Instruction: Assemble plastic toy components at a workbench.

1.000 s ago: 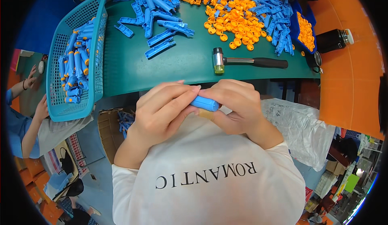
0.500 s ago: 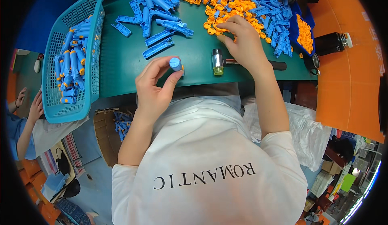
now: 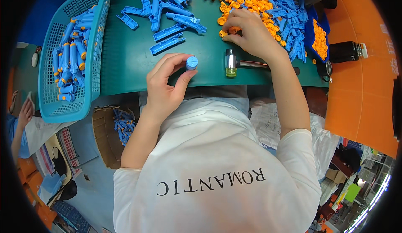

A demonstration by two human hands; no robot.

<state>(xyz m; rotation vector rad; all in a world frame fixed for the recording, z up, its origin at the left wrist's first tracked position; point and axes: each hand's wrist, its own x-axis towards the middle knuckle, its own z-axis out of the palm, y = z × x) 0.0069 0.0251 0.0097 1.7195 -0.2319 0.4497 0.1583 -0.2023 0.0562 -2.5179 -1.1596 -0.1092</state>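
Note:
My left hand [image 3: 167, 80] is closed round a blue plastic tube [image 3: 191, 63], thumb on one side and fingers on the other, its round end facing up. My right hand [image 3: 257, 36] reaches over the near edge of the orange caps [image 3: 251, 3]. Its thumb and forefinger meet round a small orange cap [image 3: 223, 33]; the other fingers partly hide more caps. A small hammer [image 3: 230, 63] with a metal and yellow-green head lies just below this hand, its handle passing behind my right forearm.
Blue half-shells [image 3: 167, 44] lie on the green table [image 3: 130, 61]. A turquoise basket [image 3: 46, 105] of blue-and-orange tubes stands left. Blue parts [image 3: 293, 28], a blue bin of orange pieces [image 3: 319, 40] and a black bottle [image 3: 343, 51] are right. Another person's hand [image 3: 26, 109] shows far left.
The whole view has shifted slightly. The tube in my left hand now points its end more directly up. At my right fingertips an orange cap has moved slightly toward me.

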